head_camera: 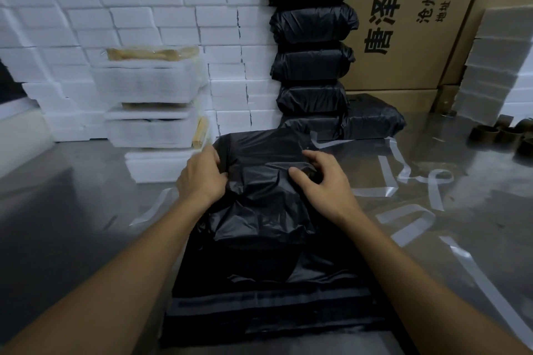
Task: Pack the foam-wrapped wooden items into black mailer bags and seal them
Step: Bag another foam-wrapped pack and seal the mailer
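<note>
Filled bag (259,181) dead centre on the steel table (72,225), bulging, resting on a flat stack of empty bags (268,305). Long axis running away from the body, far end toward the foam wall, mouth end probably nearest the chest, though hard to tell under the crumpled film. Grey seal strip (274,300) visible across the near part of the stack; whose flap it belongs to, not clear.

Left hand (202,176) on the bag's left flank, fingers curled over the edge, gripping the film. Right hand (320,179) on the top right, thumb and fingers pinching a fold of plastic. Both equally near, one on each side, so the load sits squarely between them. Next move likely a tuck or fold of slack across the short axis, then a pull of the flap toward the strip.

Further out: wrapped items (150,130) stacked to the left, wood showing at the ends; foam blocks (129,8) behind; sealed bags (311,46) piled upright at the rear; cartons (418,23) beyond; peeled liner strips (403,222) scattered to the right.
</note>
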A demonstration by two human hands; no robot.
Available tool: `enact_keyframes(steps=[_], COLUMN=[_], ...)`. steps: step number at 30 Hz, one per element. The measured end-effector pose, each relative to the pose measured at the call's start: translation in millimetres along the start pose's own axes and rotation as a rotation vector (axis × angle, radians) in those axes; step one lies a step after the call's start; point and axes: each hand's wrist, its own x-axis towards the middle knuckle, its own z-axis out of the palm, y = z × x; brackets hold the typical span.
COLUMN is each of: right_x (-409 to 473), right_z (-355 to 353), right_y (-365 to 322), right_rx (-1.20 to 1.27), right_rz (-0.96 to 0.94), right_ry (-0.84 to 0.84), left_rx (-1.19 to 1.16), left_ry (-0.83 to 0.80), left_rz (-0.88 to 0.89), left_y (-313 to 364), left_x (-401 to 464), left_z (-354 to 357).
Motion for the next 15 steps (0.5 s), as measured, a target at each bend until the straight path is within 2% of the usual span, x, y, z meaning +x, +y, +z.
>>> enact_keyframes(steps=[1,3,5,7,10,15], right_x=[-1.0,-0.6,2.7,8.3,25.6,83.2], right_z=[-0.5,-4.4,-11.9,-18.5,-20.4,-1.1], right_y=[0.9,2.0,1.2,-2.3,-12.8,-46.7], right_rx=[0.008,0.026,-0.002,-0.030,-0.085,-0.256], right_rz=[0.014,0.064,0.107,0.125,0.107,-0.072], right_ry=[-0.038,-0.063,-0.041,-0.008,0.003,-0.094], left_rx=[0.010,-0.125,-0.353,-0.458,-0.379,-0.186], left_ry=[0.046,0.038,-0.054,-0.138,-0.222,-0.232], left_rz=[0.063,0.160,0.075,-0.016,-0.007,0.103], left_y=[-1.5,-2.0,2.6,4.7,13.4,46.6], left_x=[-2.0,-1.8,-1.6,1.5,13.8,42.8], left_z=[2.3,4.3,3.8,1.2,-5.0,2.0])
